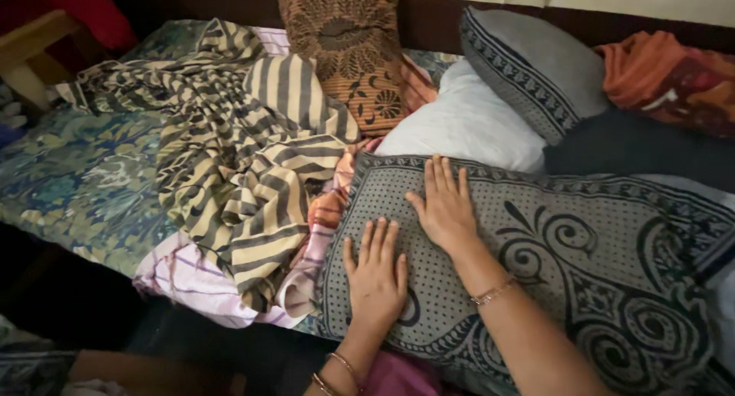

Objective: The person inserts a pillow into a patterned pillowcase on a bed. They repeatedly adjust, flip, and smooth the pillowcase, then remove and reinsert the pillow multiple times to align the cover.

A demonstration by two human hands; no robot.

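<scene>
on the bed, left hand (375,277) and right hand (445,207) press flat on patterned pillow (582,258).

No packages, labels, signs or screens show in this view.
</scene>
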